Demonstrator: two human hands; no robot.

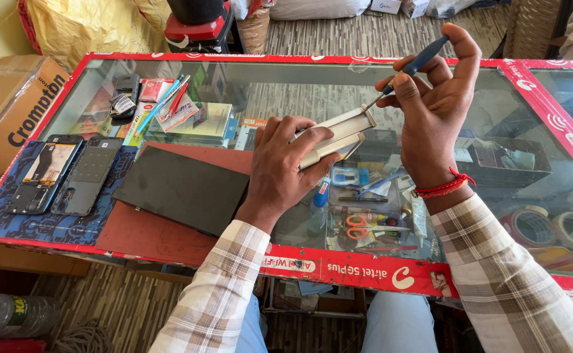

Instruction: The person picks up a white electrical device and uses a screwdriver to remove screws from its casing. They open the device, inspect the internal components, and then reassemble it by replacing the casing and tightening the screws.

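My left hand (285,161) grips a silver-edged phone body (338,134), held tilted on its side above the glass counter (286,91). My right hand (433,104) holds a blue-handled screwdriver (418,62) whose thin tip touches the upper end of the phone body. A red thread band circles my right wrist. Both sleeves are checked.
On the counter's left lie an opened phone (43,173) and a dark back cover (88,175) on a blue cloth, beside a black panel (182,189) on a red mat. Under the glass sit scissors (363,225), tape rolls (531,225) and small packets. A cardboard box (8,104) stands at left.
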